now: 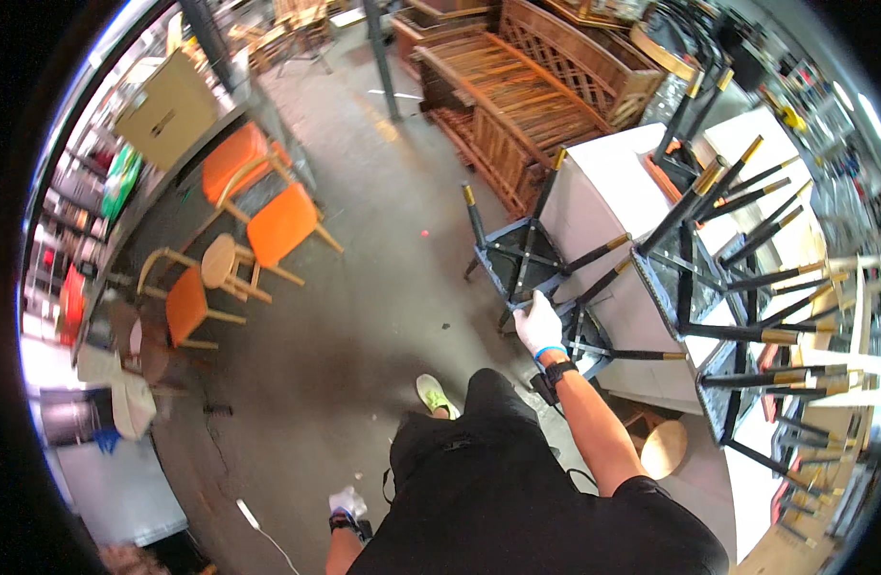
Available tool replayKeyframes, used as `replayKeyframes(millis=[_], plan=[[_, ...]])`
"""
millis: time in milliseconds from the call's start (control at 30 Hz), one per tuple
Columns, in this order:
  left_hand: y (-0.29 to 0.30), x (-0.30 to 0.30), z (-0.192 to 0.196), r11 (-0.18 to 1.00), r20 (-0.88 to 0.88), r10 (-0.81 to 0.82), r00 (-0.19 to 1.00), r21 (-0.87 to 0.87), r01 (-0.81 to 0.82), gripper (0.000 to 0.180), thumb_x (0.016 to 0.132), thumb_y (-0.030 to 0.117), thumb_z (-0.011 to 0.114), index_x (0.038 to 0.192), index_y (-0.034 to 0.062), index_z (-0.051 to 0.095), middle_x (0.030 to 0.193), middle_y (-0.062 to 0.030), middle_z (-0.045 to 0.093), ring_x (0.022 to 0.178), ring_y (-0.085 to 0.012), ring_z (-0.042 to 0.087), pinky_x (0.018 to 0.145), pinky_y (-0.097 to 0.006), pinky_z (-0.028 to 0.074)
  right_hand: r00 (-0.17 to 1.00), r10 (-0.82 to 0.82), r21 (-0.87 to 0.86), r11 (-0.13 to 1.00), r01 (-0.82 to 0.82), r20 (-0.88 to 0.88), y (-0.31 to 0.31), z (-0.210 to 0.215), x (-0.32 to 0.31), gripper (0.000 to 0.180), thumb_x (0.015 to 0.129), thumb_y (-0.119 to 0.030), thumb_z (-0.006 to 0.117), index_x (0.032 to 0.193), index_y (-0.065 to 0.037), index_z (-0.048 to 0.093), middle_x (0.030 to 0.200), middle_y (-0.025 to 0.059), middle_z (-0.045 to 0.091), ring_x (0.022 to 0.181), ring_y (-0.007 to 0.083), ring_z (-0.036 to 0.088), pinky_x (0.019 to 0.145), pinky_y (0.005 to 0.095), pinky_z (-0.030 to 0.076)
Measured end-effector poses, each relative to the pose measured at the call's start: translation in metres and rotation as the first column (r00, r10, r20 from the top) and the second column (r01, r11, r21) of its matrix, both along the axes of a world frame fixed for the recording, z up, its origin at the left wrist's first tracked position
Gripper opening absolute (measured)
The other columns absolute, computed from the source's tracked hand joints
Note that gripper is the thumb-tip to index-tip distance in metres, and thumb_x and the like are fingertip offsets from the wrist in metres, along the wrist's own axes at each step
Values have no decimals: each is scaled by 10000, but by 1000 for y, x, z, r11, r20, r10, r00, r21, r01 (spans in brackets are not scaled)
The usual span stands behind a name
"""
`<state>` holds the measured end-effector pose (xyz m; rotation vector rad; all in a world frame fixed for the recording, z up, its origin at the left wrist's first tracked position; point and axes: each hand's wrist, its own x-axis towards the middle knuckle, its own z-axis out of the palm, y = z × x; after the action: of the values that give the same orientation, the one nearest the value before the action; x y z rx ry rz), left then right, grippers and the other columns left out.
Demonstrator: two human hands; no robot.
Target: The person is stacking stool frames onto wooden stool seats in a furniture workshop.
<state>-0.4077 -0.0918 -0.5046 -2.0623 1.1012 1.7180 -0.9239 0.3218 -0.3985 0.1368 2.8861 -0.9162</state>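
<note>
Head view, inventory of hands and furnishings. Right hand [538, 328]: white-gloved, blue band [548, 352] and dark strap at the wrist; fingers placed at the near rim of an upturned stool [527, 257], apparently touching; whether clenched on it, cannot be told. Stool: dark underside with crossed bars, black legs tipped in gold, lying just beyond the right fingers. Second upturned stool [586, 335]: same pattern, just beside the fingers on their right. Further upturned stools [688, 278]: clustered right of the fingers, near the white surface [608, 168].

Left hand [347, 501]: white-gloved, low beside the body, well apart from the right fingers; blurred, its grip cannot be told.

Slatted wooden furniture [517, 86]: brown, well beyond the right fingers. Orange chairs [282, 232]: three, well left of those fingers, with a round wooden stool [219, 261] between them. Cardboard box [167, 110]: far left, beyond the chairs. White power strip [248, 515]: on the floor [364, 249], left of the left fingers.
</note>
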Motion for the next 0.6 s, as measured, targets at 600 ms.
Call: replayKeyframes(millis=[600], plan=[[12,-735,86,18,-143,-980,-139,-759,651,376,884,191,683,1202,5,607,1123,-113,671,944,-180,631,820,-321,529,898,-370,145,928,344,239,-25,2,-75,336,848,-320,605,946,-1,648,937,229,666,871,391,666,771,475,534]])
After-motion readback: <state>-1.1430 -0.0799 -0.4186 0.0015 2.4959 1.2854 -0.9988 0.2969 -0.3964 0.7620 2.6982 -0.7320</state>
